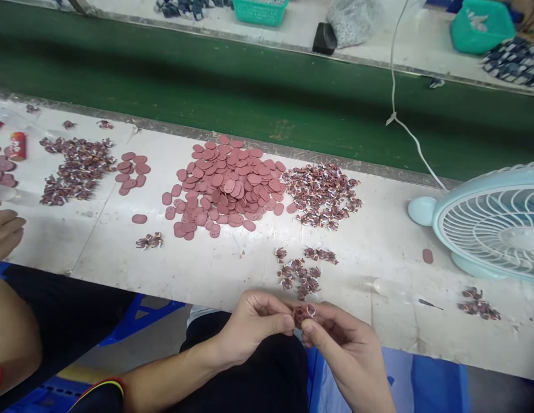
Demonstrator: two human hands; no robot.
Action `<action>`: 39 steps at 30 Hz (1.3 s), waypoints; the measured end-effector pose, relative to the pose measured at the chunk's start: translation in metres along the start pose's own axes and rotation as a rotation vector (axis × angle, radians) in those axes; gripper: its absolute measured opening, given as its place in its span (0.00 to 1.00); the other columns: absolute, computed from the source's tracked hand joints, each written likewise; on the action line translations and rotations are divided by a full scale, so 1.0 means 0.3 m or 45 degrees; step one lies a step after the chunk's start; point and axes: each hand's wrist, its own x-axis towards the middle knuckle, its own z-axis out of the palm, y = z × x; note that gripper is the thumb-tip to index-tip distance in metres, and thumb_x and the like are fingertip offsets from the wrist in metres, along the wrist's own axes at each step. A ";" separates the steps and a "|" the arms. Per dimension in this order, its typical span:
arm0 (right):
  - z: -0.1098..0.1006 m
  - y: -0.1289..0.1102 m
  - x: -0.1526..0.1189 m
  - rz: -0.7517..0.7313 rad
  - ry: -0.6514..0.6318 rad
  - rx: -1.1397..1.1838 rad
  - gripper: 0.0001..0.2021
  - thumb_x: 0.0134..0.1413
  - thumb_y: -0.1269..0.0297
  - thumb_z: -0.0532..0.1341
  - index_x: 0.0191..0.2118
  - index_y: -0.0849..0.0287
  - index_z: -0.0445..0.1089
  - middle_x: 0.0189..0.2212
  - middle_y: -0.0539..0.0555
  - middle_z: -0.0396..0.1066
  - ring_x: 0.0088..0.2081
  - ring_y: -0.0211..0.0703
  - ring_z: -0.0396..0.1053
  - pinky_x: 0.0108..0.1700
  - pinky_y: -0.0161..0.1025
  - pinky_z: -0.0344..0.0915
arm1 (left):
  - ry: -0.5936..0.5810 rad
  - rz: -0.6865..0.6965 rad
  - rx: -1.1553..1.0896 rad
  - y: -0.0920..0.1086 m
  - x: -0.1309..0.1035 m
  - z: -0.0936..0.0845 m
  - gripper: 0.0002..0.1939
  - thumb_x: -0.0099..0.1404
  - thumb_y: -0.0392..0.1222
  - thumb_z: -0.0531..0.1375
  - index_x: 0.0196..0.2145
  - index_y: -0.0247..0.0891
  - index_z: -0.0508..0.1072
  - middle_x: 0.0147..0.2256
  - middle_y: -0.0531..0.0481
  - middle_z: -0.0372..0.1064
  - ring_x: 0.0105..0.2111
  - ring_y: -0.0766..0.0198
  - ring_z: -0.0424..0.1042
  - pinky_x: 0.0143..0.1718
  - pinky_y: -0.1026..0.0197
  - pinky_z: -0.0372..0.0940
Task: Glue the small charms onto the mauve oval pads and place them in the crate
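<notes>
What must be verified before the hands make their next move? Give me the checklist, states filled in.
1. Small brown piece secured: ok, pinched between the fingertips of the left hand and right hand.
2. Held piece's details visible: cannot tell, fingers cover part of it.
3. Heap of oval discs on the table: ok, beyond the hands.
4. All discs gathered together: not ok, a lone disc lies near the fan.
5. Co-worker's hand apart from the work: ok, at the far left edge.
</notes>
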 end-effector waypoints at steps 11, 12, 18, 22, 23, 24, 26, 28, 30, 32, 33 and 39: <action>0.007 0.041 -0.004 -0.065 0.069 0.070 0.07 0.55 0.58 0.73 0.39 0.51 0.83 0.26 0.51 0.78 0.28 0.37 0.74 0.33 0.32 0.74 | 0.011 0.051 0.020 0.003 0.001 0.012 0.07 0.60 0.40 0.74 0.27 0.37 0.84 0.30 0.47 0.83 0.32 0.59 0.80 0.41 0.58 0.73; 0.008 0.045 -0.006 -0.075 0.083 0.071 0.08 0.55 0.58 0.73 0.40 0.51 0.83 0.27 0.52 0.79 0.28 0.38 0.74 0.33 0.33 0.75 | 0.011 0.055 0.031 0.005 0.003 0.013 0.06 0.59 0.40 0.74 0.27 0.37 0.84 0.31 0.46 0.84 0.33 0.59 0.81 0.41 0.58 0.74; 0.003 0.067 -0.007 -0.111 0.095 0.091 0.08 0.56 0.58 0.73 0.42 0.50 0.83 0.29 0.52 0.79 0.29 0.39 0.75 0.34 0.34 0.75 | 0.006 0.083 0.069 0.021 0.013 0.021 0.06 0.59 0.41 0.74 0.27 0.37 0.84 0.34 0.46 0.84 0.35 0.58 0.81 0.42 0.58 0.74; 0.004 0.074 0.005 -0.120 0.091 0.116 0.09 0.56 0.60 0.73 0.43 0.50 0.83 0.31 0.51 0.80 0.30 0.39 0.76 0.34 0.34 0.77 | -0.022 0.121 0.098 -0.001 0.013 0.028 0.06 0.63 0.40 0.71 0.29 0.38 0.84 0.34 0.47 0.83 0.34 0.60 0.80 0.41 0.58 0.74; 0.005 0.077 0.009 -0.126 0.095 0.129 0.09 0.56 0.60 0.73 0.43 0.50 0.83 0.31 0.51 0.80 0.30 0.39 0.76 0.34 0.34 0.77 | -0.007 0.134 0.094 -0.011 0.012 0.031 0.06 0.63 0.41 0.71 0.29 0.38 0.84 0.35 0.46 0.83 0.33 0.60 0.80 0.40 0.58 0.74; 0.006 0.080 0.012 -0.129 0.103 0.143 0.10 0.56 0.60 0.73 0.44 0.50 0.83 0.32 0.51 0.81 0.30 0.39 0.77 0.35 0.34 0.78 | 0.015 0.142 0.091 -0.021 0.012 0.034 0.06 0.63 0.41 0.71 0.29 0.38 0.84 0.37 0.46 0.84 0.34 0.60 0.81 0.40 0.58 0.75; 0.003 0.093 0.010 -0.125 0.136 0.170 0.10 0.56 0.59 0.72 0.45 0.50 0.83 0.34 0.52 0.81 0.30 0.39 0.77 0.35 0.35 0.79 | 0.062 0.149 0.103 -0.032 0.013 0.034 0.05 0.62 0.42 0.72 0.33 0.38 0.84 0.42 0.44 0.84 0.37 0.57 0.82 0.40 0.57 0.76; -0.013 0.117 -0.009 -0.109 0.228 0.170 0.10 0.56 0.58 0.73 0.44 0.50 0.83 0.35 0.52 0.82 0.31 0.40 0.78 0.36 0.36 0.80 | 0.092 0.179 0.225 -0.020 0.021 0.016 0.07 0.63 0.43 0.72 0.38 0.40 0.85 0.48 0.42 0.83 0.42 0.53 0.83 0.42 0.55 0.77; -0.050 0.155 -0.051 -0.120 0.399 0.141 0.11 0.54 0.58 0.74 0.43 0.51 0.83 0.37 0.53 0.83 0.32 0.42 0.80 0.36 0.36 0.80 | 0.128 0.332 0.571 0.021 0.042 -0.027 0.09 0.66 0.43 0.69 0.43 0.41 0.84 0.50 0.41 0.82 0.46 0.53 0.83 0.47 0.53 0.77; -0.108 0.209 -0.110 -0.143 0.626 0.093 0.12 0.52 0.58 0.74 0.42 0.52 0.83 0.38 0.54 0.83 0.33 0.42 0.80 0.37 0.36 0.81 | 0.140 0.643 1.163 0.083 0.082 -0.089 0.09 0.69 0.40 0.66 0.46 0.41 0.83 0.51 0.41 0.81 0.51 0.54 0.80 0.54 0.52 0.75; -0.144 0.242 -0.143 -0.152 0.754 0.065 0.12 0.52 0.58 0.75 0.42 0.53 0.82 0.39 0.54 0.83 0.33 0.42 0.80 0.38 0.35 0.80 | 0.095 0.851 1.516 0.115 0.109 -0.120 0.10 0.71 0.38 0.63 0.48 0.41 0.83 0.52 0.41 0.80 0.52 0.54 0.79 0.56 0.50 0.73; -0.370 0.494 -0.295 -0.009 1.226 -0.097 0.20 0.54 0.51 0.72 0.48 0.58 0.79 0.44 0.58 0.82 0.38 0.46 0.81 0.44 0.42 0.80 | -0.291 1.058 2.152 0.231 0.236 -0.209 0.15 0.71 0.34 0.60 0.52 0.45 0.81 0.55 0.46 0.79 0.54 0.51 0.77 0.58 0.46 0.71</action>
